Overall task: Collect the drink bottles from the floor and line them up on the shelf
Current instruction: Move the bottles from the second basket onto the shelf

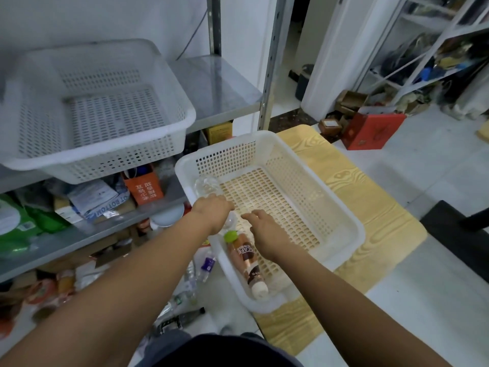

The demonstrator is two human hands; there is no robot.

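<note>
A white perforated basket sits on a wood-grain mat on the floor. Inside it, along the left wall, lie a clear plastic bottle and a brown coffee bottle with a white cap; a green cap shows just above the coffee bottle. My left hand is closed around the clear bottle's lower part. My right hand hovers over the basket floor beside the coffee bottle, fingers loosely apart, holding nothing. A second white basket stands on the metal shelf at upper left.
Lower shelves hold bags, boxes and an orange carton. Bottles and wrappers litter the floor left of the basket. A red box and cluttered racks stand at right, a black object at the far right.
</note>
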